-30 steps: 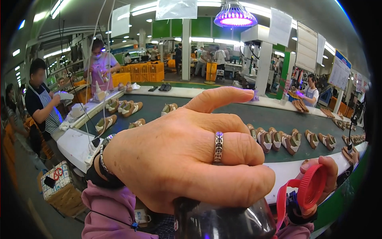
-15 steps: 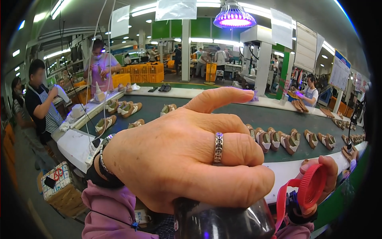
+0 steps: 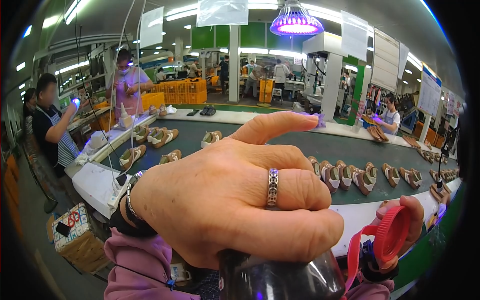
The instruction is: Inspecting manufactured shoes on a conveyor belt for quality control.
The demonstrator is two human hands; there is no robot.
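Observation:
Close up in the middle, my left hand (image 3: 225, 200) is wrapped over a dark, glossy bottle (image 3: 280, 277) at the lower edge. Its index finger sticks out to the right, while the other visible fingers are curled. The bottle's lower part lies out of view. A red screw cap (image 3: 391, 235) hangs to the right on a red strap (image 3: 354, 257) that runs down beside the bottle. Behind this cap, my right hand (image 3: 414, 217) has its fingers bent around it. The cap hides part of that hand.
Beyond my hands runs a dark green conveyor belt (image 3: 240, 125) with white edges, carrying several brown-and-white shoes (image 3: 362, 179). A lamp (image 3: 296, 20) hangs overhead. Co-workers (image 3: 52, 120) stand at the left and far side. A patterned box (image 3: 80, 235) sits at lower left.
My hands, bottle and cap stay almost where they were. At the left, a co-worker's raised hand has shifted, and a bright light now shows at it.

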